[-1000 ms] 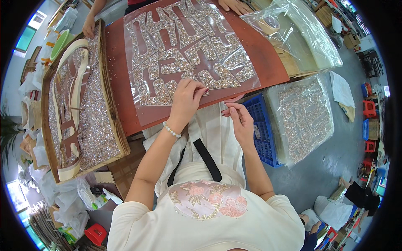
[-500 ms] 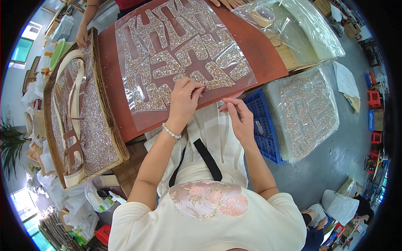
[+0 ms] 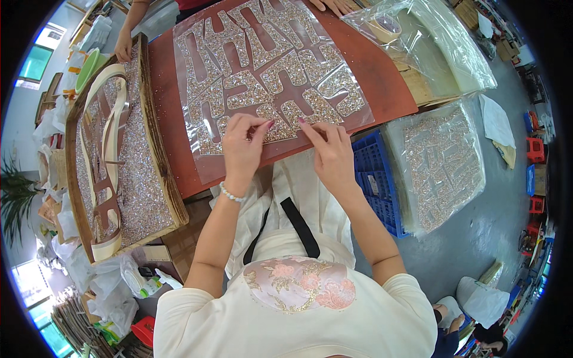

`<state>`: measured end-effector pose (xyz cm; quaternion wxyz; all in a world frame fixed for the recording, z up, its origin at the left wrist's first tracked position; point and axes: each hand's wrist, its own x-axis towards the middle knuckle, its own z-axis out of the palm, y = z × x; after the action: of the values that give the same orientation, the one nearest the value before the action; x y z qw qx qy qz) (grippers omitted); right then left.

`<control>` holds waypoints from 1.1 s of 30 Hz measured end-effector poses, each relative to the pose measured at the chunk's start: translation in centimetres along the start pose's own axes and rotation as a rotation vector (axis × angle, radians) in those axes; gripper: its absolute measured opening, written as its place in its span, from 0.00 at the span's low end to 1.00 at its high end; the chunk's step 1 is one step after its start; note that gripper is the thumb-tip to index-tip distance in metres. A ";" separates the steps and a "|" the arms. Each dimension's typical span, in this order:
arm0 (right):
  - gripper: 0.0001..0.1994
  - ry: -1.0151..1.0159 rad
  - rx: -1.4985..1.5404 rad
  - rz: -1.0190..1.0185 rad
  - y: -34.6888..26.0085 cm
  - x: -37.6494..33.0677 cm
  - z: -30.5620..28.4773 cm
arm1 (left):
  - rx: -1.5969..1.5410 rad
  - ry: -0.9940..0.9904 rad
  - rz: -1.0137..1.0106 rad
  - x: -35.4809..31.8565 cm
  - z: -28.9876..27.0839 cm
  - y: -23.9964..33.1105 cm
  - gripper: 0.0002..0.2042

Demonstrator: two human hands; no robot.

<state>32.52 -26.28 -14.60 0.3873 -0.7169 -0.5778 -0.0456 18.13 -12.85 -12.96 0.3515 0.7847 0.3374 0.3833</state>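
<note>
A clear plastic sheet with glittering rhinestone-covered shapes lies over the red-brown work board. My left hand is over the sheet's near edge, its thumb and index finger pinched together. Whatever is between those fingertips is too small to make out. Just to its right, my right hand hovers at the same edge, index finger forward and thumb tucked close. Its fingertips are drawn in near the rhinestones; I cannot see whether they hold anything. The two hands are a short gap apart.
At left stands a wooden tray of loose glittering stones, with a cream-edged frame inside. A co-worker's hands rest at the far side. On the right are a plastic-wrapped stack, a blue crate and a tape roll.
My right hand has moved up and left to the sheet's near edge. My left hand has shifted slightly left. The whole view has shifted a little.
</note>
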 end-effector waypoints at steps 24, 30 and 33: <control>0.14 0.098 0.299 0.208 -2.3 -3.4 -1.5 | 0.281 -0.067 0.381 -2.6 1.4 -0.9 0.10; 0.13 0.057 0.207 0.084 -2.6 -2.2 -0.3 | 0.377 -0.054 0.399 -3.2 0.2 -1.1 0.11; 0.12 0.041 0.164 0.017 -2.7 -1.4 0.7 | 0.353 -0.035 0.371 -3.5 -0.5 -1.4 0.10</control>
<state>29.43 -26.84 -14.46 0.4568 -0.6866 -0.5655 -0.0097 15.68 -14.72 -15.13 0.1387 0.8888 0.2432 0.3629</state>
